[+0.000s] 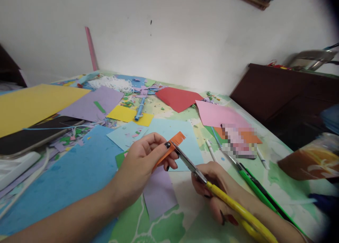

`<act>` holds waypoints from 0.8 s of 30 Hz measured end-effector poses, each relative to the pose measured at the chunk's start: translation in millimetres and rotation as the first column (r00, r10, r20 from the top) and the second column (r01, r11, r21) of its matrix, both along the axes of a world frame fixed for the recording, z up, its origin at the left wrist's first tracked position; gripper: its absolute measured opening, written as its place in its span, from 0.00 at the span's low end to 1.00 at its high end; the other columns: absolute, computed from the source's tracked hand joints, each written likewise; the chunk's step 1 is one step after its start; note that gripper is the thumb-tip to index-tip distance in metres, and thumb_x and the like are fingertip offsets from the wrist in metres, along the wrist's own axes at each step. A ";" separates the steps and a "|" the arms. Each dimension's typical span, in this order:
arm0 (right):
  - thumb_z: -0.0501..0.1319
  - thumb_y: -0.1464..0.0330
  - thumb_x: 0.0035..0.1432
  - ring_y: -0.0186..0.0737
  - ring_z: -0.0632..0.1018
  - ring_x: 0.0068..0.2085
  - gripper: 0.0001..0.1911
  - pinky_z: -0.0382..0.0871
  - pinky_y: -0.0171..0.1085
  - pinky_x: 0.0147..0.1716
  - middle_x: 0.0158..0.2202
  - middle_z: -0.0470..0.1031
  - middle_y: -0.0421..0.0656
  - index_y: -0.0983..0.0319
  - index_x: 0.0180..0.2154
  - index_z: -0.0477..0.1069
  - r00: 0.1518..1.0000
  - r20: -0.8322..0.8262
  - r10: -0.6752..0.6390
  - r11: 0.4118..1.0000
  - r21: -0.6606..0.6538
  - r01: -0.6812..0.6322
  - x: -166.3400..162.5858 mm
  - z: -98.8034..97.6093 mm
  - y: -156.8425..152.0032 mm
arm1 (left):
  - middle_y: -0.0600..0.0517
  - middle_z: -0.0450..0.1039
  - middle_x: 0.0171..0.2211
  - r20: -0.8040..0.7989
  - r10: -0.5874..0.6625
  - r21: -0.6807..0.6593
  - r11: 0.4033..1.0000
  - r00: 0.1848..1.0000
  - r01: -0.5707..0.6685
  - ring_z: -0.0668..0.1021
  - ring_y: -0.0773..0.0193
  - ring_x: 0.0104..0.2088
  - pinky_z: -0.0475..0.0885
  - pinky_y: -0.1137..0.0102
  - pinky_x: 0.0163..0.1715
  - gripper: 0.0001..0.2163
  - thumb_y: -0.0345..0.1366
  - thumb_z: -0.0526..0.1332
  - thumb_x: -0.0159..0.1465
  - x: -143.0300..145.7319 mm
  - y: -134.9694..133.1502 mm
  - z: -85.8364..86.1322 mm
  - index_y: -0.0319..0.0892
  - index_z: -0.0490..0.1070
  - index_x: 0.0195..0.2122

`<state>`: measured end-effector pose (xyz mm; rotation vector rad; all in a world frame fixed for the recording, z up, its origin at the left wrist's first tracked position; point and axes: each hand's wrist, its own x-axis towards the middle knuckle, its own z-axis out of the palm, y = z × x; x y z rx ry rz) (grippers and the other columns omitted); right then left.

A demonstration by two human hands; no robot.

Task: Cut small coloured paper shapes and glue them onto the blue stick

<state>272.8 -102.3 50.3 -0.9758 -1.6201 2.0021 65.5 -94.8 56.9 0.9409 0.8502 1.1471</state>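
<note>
My left hand (148, 158) pinches a narrow orange paper strip (177, 140) whose far end is cut into a fringe. My right hand (219, 186) grips yellow-handled scissors (225, 197); their blades (185, 158) meet the strip just beyond my left thumb. Both hands hover over a table (169, 229) with a green and white cover. A lilac paper piece (159, 193) lies under my left wrist, and a light blue sheet (172, 133) lies behind the strip.
Coloured sheets cover the table: yellow (31, 105), purple (92, 103), red (177, 98), pink (219, 116), blue (69, 176). A second pair of green-handled scissors (254, 186) and white pens (212, 151) lie to the right. Paper scraps litter the back. A dark cabinet (278, 98) stands at right.
</note>
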 end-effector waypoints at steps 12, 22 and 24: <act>0.71 0.65 0.35 0.22 0.63 0.12 0.22 0.55 0.22 0.08 0.16 0.54 0.28 0.61 0.22 0.56 0.998 0.055 -0.037 0.999 -0.012 0.038 -5.7 7.7 -2.0 | 0.54 0.75 0.24 -0.016 0.035 0.006 0.999 0.999 -0.035 0.75 0.70 0.24 0.67 0.74 0.27 0.05 0.34 0.60 0.61 1.5 0.5 -0.9 0.41 0.67 0.29; 0.72 0.62 0.35 0.22 0.62 0.11 0.24 0.54 0.24 0.08 0.15 0.54 0.27 0.61 0.22 0.55 0.997 0.071 -0.042 0.999 -0.030 0.045 -8.4 7.6 -3.2 | 0.54 0.75 0.24 0.013 0.032 0.002 0.999 0.999 -0.032 0.75 0.69 0.24 0.67 0.73 0.27 0.06 0.35 0.61 0.60 1.6 0.3 -1.3 0.41 0.67 0.28; 0.72 0.63 0.36 0.23 0.63 0.11 0.24 0.55 0.24 0.09 0.14 0.53 0.27 0.61 0.21 0.55 0.996 0.081 -0.050 0.998 -0.024 0.052 -8.2 6.3 -2.7 | 0.54 0.75 0.24 0.016 0.028 0.001 1.000 0.999 -0.028 0.75 0.69 0.24 0.68 0.74 0.28 0.06 0.35 0.61 0.61 1.3 0.1 -1.6 0.41 0.67 0.28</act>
